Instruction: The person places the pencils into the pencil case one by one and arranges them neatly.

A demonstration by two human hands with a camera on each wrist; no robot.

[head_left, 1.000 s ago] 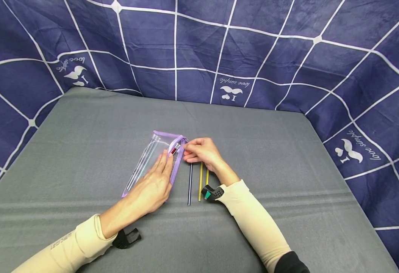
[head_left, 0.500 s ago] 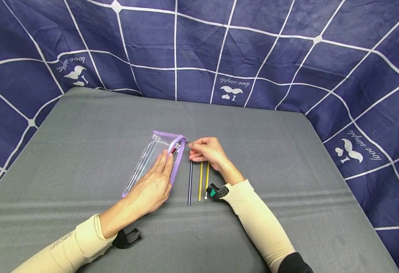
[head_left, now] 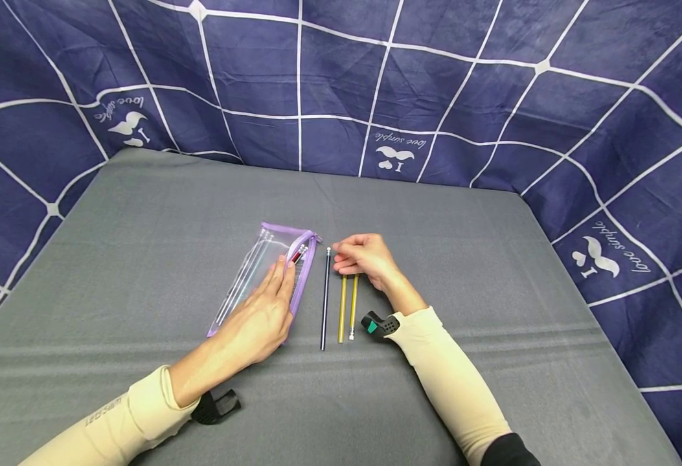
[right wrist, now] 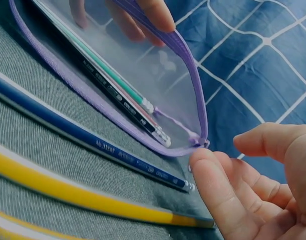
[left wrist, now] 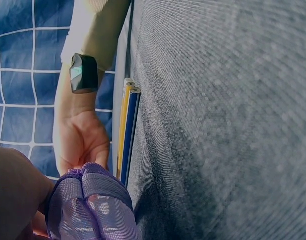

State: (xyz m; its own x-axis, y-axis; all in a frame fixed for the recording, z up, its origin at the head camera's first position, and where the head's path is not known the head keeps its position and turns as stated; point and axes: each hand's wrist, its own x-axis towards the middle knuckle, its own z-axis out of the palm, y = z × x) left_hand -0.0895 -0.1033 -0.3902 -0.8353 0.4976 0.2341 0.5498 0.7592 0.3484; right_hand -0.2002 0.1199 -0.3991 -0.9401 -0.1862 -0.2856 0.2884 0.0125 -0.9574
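A clear pencil case [head_left: 302,285] with purple zip trim lies tilted left of centre, its mouth gaping to the right. My left hand [head_left: 261,314] grips the case by its upper zip edge, fingers over the clear plastic. Inside, the right wrist view shows a black pencil [right wrist: 105,82] and a green pencil [right wrist: 113,75], with eraser ends near the mouth. My right hand [head_left: 366,259] hovers, fingers loosely bent and holding nothing, over the far ends of two yellow pencils [head_left: 342,314]. Between them and the case lies a dark blue pencil [head_left: 325,304].
Grey cloth [head_left: 463,272] covers the table, with some creases near the front. A blue curtain [head_left: 341,77] with white grid lines hangs behind and at both sides. Black camera mounts [head_left: 217,408] sit at the wrists.
My right hand has drawn away from the case's mouth to the right, uncovering the blue pencil's eraser end and a yellow pencil's near end. My left hand and the case stay put.
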